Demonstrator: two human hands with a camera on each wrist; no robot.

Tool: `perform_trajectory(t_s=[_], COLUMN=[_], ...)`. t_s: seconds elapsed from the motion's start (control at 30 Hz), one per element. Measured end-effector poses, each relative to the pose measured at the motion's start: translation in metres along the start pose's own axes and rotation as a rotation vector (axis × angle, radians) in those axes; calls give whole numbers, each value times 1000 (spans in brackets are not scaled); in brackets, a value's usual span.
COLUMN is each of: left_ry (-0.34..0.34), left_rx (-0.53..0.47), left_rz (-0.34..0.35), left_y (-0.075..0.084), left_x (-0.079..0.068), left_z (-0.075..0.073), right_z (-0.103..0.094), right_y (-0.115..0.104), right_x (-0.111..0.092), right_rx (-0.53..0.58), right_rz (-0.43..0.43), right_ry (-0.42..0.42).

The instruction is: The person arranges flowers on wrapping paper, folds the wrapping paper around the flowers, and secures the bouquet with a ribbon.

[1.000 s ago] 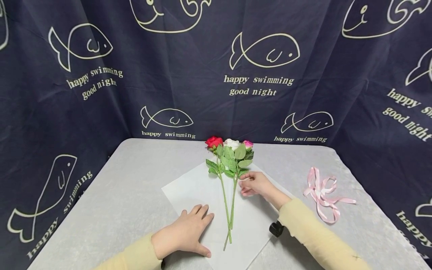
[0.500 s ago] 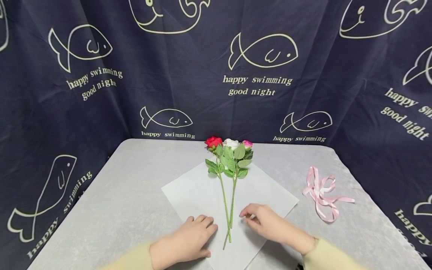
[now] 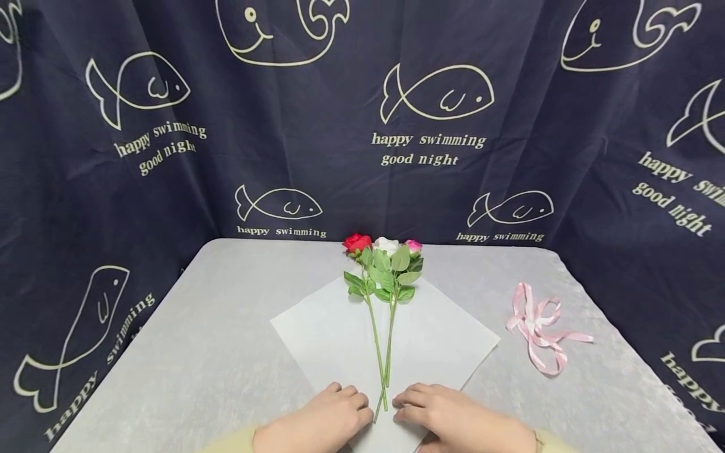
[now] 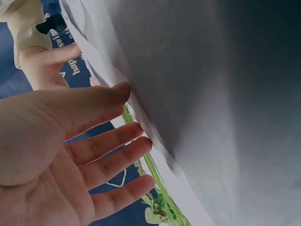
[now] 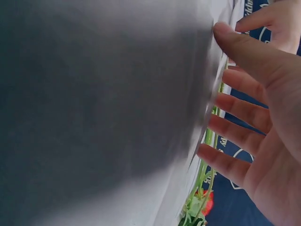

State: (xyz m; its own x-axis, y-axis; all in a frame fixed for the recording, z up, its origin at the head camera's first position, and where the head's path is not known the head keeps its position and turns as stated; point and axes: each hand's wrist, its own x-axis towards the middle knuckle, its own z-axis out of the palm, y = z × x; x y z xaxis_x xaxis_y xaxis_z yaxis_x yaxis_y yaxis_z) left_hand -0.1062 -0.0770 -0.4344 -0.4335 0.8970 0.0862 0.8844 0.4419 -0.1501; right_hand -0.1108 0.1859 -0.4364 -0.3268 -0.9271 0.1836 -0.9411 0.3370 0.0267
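A red rose (image 3: 357, 243), a white rose (image 3: 387, 245) and a pink rose (image 3: 413, 246) lie side by side, their green stems (image 3: 376, 340) crossing low down. Beneath them is a sheet of white paper (image 3: 447, 333) turned cornerwise. My left hand (image 3: 325, 418) is just left of the stem ends, and my right hand (image 3: 453, 418) just right of them, both over the paper's near part. In the left wrist view the left fingers (image 4: 117, 146) are extended, tips at the paper. Seen from the right wrist, the right fingers (image 5: 235, 108) also stretch to the paper, the thumb apart.
A loosely looped pink ribbon (image 3: 535, 324) lies to the right on the grey cloth-covered table (image 3: 198, 340). Dark blue curtains (image 3: 340, 126) with fish drawings enclose the back and both sides.
My right hand has come down from beside the leaves to the stem ends, towards me. My left hand has shifted slightly nearer the stems and towards me. Flowers and ribbon stay put.
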Motion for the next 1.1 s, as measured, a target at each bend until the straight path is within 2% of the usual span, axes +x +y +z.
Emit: perform_trajectory(t_s=[0.37, 0.53, 0.7, 0.77, 0.87, 1.0, 1.1], left_ry=[-24, 51, 119, 121, 110, 39, 6], left_rx=[-33, 9, 11, -53, -204, -431, -538], left_rz=[17, 16, 3, -25, -88, -205, -304], left_y=[-2, -2, -7, -10, -14, -19, -22], left_x=[-7, -7, -3, 0, 2, 4, 6], left_z=[-2, -1, 5, 6, 7, 4, 3], right_z=[4, 5, 8, 7, 6, 4, 5], right_y=[0, -1, 2, 3, 4, 8, 11], right_x=[2, 6, 10, 10, 11, 10, 9], right_rx=[-100, -132, -48, 16, 90, 172, 267], right_rz=[-40, -22, 18, 50, 102, 184, 257], right_ry=[72, 100, 181, 216, 239, 216, 206])
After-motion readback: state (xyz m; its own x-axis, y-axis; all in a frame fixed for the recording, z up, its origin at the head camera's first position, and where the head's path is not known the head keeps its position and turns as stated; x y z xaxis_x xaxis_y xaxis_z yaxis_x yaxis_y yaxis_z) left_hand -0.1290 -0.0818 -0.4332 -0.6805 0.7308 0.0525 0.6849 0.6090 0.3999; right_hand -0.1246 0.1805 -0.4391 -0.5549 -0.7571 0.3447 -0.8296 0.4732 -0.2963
